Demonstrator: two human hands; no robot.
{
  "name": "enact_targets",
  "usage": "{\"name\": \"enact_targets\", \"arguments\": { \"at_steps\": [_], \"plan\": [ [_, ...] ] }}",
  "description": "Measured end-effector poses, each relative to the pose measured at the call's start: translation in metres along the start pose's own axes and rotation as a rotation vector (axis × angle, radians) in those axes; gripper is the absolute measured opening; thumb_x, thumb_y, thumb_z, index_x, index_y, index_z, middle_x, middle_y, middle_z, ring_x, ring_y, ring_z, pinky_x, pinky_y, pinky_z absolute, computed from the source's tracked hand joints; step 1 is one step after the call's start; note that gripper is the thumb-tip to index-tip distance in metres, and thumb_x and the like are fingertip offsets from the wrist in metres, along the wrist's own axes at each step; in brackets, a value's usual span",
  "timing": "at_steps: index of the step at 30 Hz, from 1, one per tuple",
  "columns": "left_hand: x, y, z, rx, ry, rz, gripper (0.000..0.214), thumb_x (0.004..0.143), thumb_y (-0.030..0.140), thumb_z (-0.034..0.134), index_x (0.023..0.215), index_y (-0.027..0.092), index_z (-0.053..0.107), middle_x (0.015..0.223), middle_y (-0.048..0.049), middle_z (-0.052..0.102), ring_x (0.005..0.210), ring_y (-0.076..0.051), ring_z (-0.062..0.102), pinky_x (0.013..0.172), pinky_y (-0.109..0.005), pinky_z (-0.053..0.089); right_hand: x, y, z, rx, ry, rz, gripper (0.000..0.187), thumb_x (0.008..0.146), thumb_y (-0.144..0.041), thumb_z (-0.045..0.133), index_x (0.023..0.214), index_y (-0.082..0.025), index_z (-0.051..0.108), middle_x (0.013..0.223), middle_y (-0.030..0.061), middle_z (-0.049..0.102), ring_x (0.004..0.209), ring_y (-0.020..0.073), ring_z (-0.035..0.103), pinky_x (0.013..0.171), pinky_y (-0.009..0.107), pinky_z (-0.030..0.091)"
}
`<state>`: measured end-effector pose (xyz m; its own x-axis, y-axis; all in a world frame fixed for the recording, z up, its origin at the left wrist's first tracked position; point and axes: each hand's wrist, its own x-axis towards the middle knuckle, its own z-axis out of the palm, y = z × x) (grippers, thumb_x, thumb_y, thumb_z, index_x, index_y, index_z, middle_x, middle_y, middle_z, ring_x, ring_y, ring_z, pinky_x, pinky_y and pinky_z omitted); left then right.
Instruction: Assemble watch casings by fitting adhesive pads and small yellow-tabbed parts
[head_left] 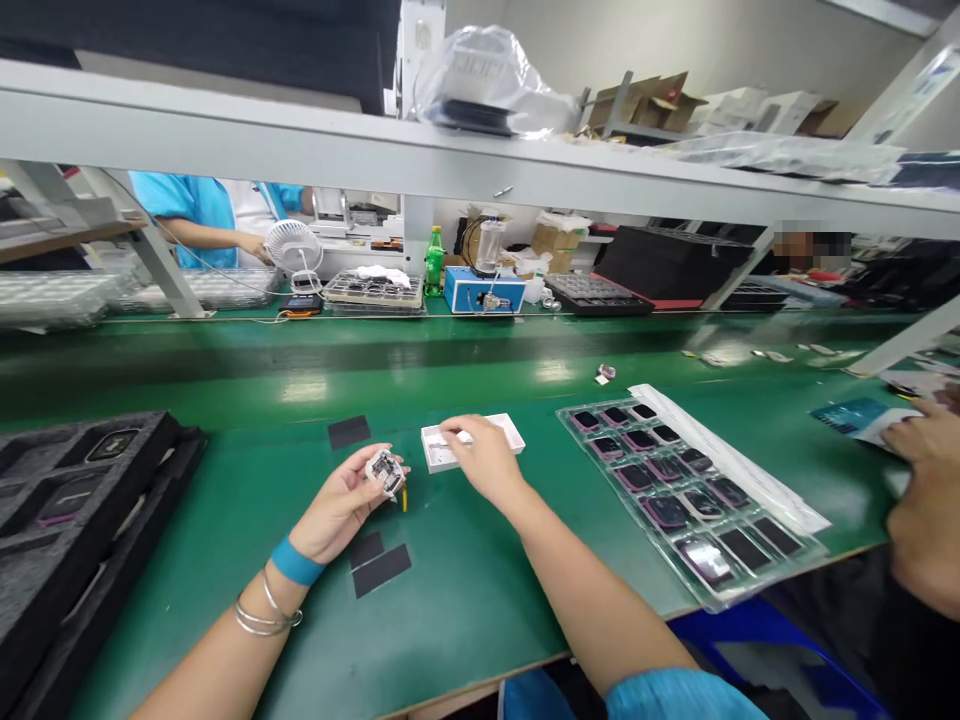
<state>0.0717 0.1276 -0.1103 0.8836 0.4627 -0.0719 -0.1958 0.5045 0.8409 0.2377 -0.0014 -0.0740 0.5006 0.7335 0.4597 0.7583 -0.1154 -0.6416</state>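
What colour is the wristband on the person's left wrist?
Bright blue; the wristband shows best in the head view.

The left hand (337, 505) hides part of the small device (386, 473); the right hand (486, 460) hides part of the white tray (442, 447).

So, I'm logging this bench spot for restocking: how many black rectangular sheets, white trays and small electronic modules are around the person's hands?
Black rectangular sheets: 3
White tray: 1
Small electronic module in the left hand: 1
Total: 5
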Motion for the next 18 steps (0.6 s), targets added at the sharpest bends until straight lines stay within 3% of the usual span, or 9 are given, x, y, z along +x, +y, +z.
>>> {"name": "enact_targets", "arguments": {
  "at_steps": [2, 4, 7, 14, 18],
  "plan": [
    [0.0, -0.003, 0.001, 0.003, 0.011, 0.001, 0.048, 0.061, 0.021, 0.079, 0.106, 0.02, 0.061, 0.101, -0.0055, 0.067, 0.091, -0.018, 0.064, 0.079, -0.025, 0.051, -0.006, -0.01, 0.01, 0.194, -0.056, -0.002, 0.01, 0.082, -0.021, 0.058, 0.087, -0.021, 0.066, 0.088, 0.0018, 0.07, 0.082, 0.0167, 0.063, 0.077, 0.03, 0.048],
    [0.0, -0.005, 0.004, 0.0, 0.035, 0.005, 0.048, 0.059, 0.021, 0.08, 0.104, 0.02, 0.062, 0.097, -0.0043, 0.067, 0.084, -0.015, 0.063, 0.075, -0.023, 0.051, -0.013, -0.02, 0.021, 0.254, -0.072, -0.045, 0.01, 0.081, -0.023, 0.06, 0.088, -0.022, 0.068, 0.087, 0.0009, 0.071, 0.082, 0.0155, 0.064, 0.077, 0.028, 0.048],
    [0.001, -0.007, 0.008, 0.0, 0.062, 0.01, 0.05, 0.056, 0.02, 0.082, 0.101, 0.02, 0.063, 0.093, -0.0027, 0.066, 0.079, -0.013, 0.061, 0.072, -0.022, 0.05, -0.018, -0.026, 0.029, 0.207, -0.043, -0.121, 0.009, 0.081, -0.019, 0.061, 0.083, -0.022, 0.069, 0.084, 0.0007, 0.071, 0.08, 0.015, 0.063, 0.08, 0.03, 0.046],
    [0.002, -0.012, 0.009, 0.011, 0.055, -0.025, 0.048, 0.055, 0.017, 0.082, 0.098, 0.021, 0.063, 0.09, -0.0012, 0.065, 0.078, -0.011, 0.058, 0.071, -0.018, 0.047, -0.017, -0.017, 0.035, 0.183, 0.001, -0.14, 0.006, 0.081, -0.021, 0.062, 0.079, -0.023, 0.068, 0.08, 0.0002, 0.071, 0.076, 0.0149, 0.064, 0.081, 0.032, 0.045],
    [0.001, -0.013, 0.01, 0.007, 0.061, -0.051, 0.045, 0.054, 0.017, 0.083, 0.095, 0.021, 0.063, 0.086, -0.0017, 0.065, 0.076, -0.011, 0.057, 0.07, -0.018, 0.046, -0.021, -0.018, 0.043, 0.195, 0.096, -0.158, 0.01, 0.082, -0.019, 0.058, 0.075, -0.022, 0.064, 0.076, 0.0008, 0.069, 0.074, 0.0151, 0.063, 0.083, 0.035, 0.045]
  ]
}}
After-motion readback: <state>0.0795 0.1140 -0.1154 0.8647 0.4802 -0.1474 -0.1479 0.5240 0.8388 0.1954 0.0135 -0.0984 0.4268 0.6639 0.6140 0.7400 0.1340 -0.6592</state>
